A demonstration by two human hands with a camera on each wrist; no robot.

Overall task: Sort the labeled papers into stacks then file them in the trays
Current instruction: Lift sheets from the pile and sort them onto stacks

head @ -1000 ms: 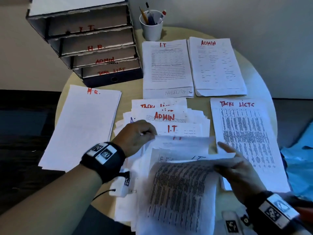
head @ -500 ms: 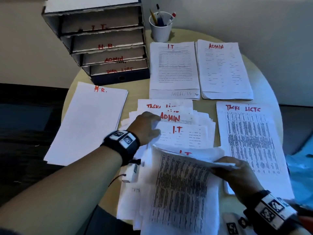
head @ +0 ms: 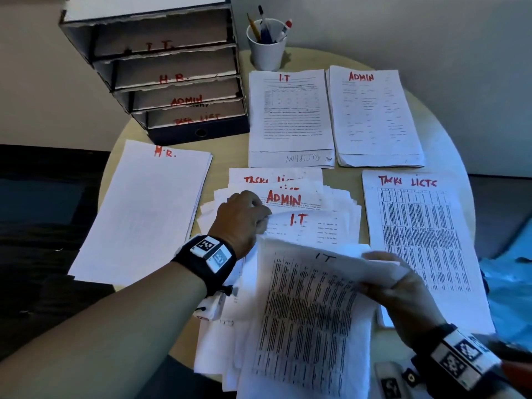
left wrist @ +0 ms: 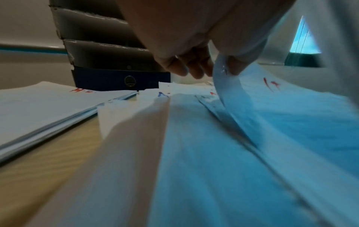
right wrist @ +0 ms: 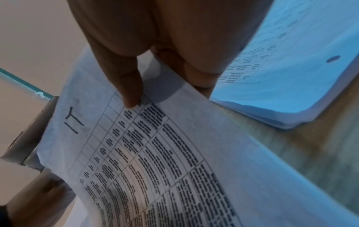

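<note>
Fingers [right wrist: 132,98] of my right hand [head: 403,295] pinch the top edge of a printed sheet marked IT [head: 311,312], lifted off the near end of the unsorted pile [head: 325,203]; my left hand [head: 241,220] pinches the corner of a red-lettered I.T sheet [head: 313,226] on that pile. Beyond the pile's far edge lies the I.T stack [head: 290,116], long axis running away from me. I judge my right hand, already holding a sheet, should carry it straight forward over the pile.

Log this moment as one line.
sorting | right hand holds IT sheet | left hand lifts sheet corner in unsorted pile
</note>
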